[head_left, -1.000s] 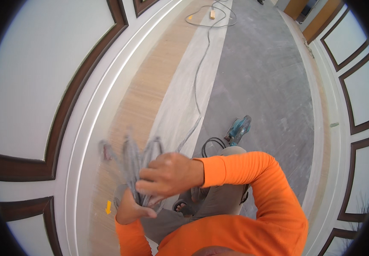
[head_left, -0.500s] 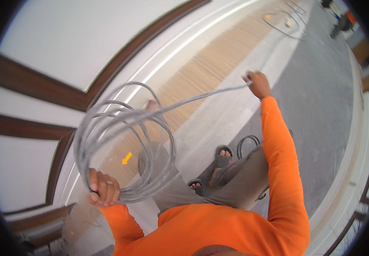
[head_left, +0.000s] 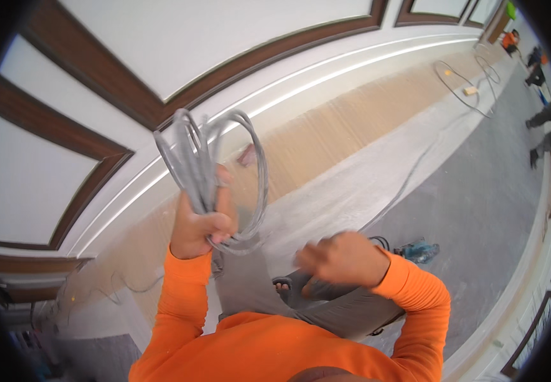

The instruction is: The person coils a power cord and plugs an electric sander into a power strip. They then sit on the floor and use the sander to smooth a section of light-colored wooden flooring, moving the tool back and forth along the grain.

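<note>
Several loops of grey cable [head_left: 259, 172] are bunched in my left hand [head_left: 202, 223], which is closed around them in front of the wall. The loops stand up above the fist and hang to its right. My right hand [head_left: 345, 258] is in front of my thigh, apart from the coil. Motion smears its fingers, and whether any cable is in them does not show. Below and behind this hand, my trouser legs and one sandal [head_left: 282, 281] are partly visible.
A teal power tool [head_left: 418, 250] lies on the grey floor right of my right hand, beside a dark cord loop [head_left: 380, 242]. More cable [head_left: 453, 92] lies far off near a small yellowish block [head_left: 471, 91]. Other people [head_left: 550, 130] are at the far right. A white panelled wall [head_left: 224, 38] runs along the left.
My right hand has come back from far out toward my body, and the cable stretched between the hands is gone from view. My left hand has risen rightward, its loops bunched tighter. The view has turned.
</note>
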A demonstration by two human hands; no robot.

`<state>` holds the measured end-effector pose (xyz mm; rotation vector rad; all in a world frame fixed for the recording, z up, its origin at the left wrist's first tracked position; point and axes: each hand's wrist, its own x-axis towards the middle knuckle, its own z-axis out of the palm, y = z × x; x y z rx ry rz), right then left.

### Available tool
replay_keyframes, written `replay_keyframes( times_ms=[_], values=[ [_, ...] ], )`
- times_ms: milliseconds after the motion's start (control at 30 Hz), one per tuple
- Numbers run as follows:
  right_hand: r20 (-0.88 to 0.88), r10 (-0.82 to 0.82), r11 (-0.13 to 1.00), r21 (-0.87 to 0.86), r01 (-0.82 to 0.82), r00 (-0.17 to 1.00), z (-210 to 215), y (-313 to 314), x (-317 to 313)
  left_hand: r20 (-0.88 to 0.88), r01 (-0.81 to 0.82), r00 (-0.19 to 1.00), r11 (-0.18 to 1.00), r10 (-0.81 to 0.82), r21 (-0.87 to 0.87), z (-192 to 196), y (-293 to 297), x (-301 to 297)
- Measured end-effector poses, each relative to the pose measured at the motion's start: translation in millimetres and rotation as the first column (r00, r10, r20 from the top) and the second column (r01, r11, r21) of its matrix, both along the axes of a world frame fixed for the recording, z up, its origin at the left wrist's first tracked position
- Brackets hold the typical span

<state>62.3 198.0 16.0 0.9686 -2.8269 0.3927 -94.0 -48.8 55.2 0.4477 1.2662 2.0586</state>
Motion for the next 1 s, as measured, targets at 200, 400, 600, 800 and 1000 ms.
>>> replay_keyframes(
  times_ms=[200,400,600,800,1000],
  values=[
    [-0.609,-0.115,0.967,-0.248,-0.051,0.785,28,-1,5,0.171,0.525,0.851,0.798,-0.497,-0.294,-30,62,47],
    [-0.437,-0.111,0.943,-0.33,-0.045,0.893,10,35,-20,0.511,0.526,0.723,0.85,-0.465,0.03,-41,51,79],
    [-0.159,-0.562,0.802,-0.344,0.488,0.812,-60,145,-53,0.209,0.528,0.675,0.661,-0.707,0.533,-66,-44,31],
    [-0.234,-0.908,0.348,0.037,0.937,0.346,-187,308,25,-0.152,0.204,0.979,0.693,-0.137,0.691,3,-99,12],
    [0.442,-0.771,0.606,0.285,0.742,0.459,-150,226,-19,-0.045,-0.071,0.982,0.58,0.183,0.812,20,-69,3]
  ],
)
